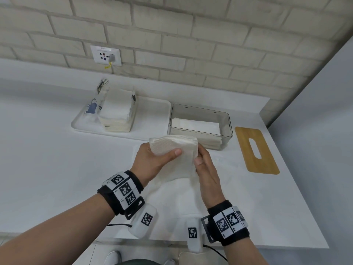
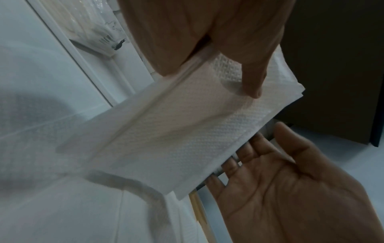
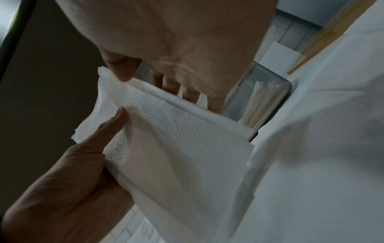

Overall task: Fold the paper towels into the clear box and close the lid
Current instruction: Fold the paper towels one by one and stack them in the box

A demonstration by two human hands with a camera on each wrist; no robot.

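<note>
Embossed white paper towel, folded, pinched btwn left hand & right hand.

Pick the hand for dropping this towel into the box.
Likely right. The right hand is nearer the clear box, and the left hand would cross over. Both hold the folded paper towel.

Two hands are seen: one left hand and one right hand. One paper towel is held between them. One clear box, one wooden lid, one white tray, one opened pack of towels and one wall socket are counted.
</note>
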